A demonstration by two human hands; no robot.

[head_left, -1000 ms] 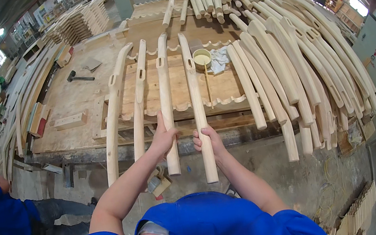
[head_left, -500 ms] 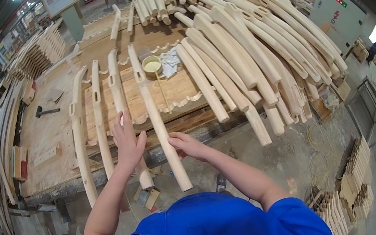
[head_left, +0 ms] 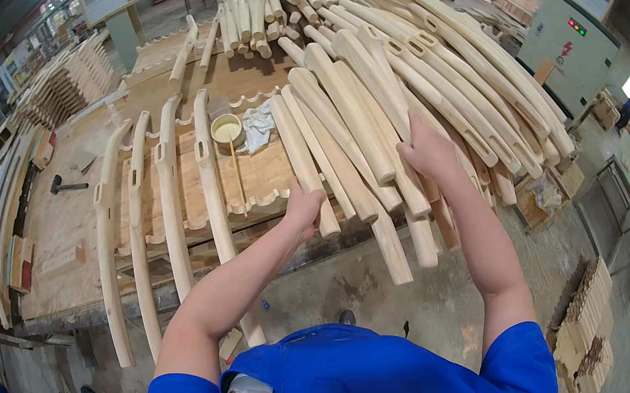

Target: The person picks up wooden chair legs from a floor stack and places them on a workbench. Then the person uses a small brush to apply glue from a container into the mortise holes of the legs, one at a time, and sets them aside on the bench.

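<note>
Four bars (head_left: pixel 213 188) are lying spaced, heaped bars (head_left: pixel 350 120) remaining; left hand (head_left: pixel 303 207) is clasping one, right hand (head_left: pixel 430 145) showing unclear closure.

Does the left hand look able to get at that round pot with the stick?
Probably yes. The left hand is on a pale wooden piece, and the round pot sits farther ahead, to its left. Only flat board and a low wavy strip seem to lie between them.
</note>
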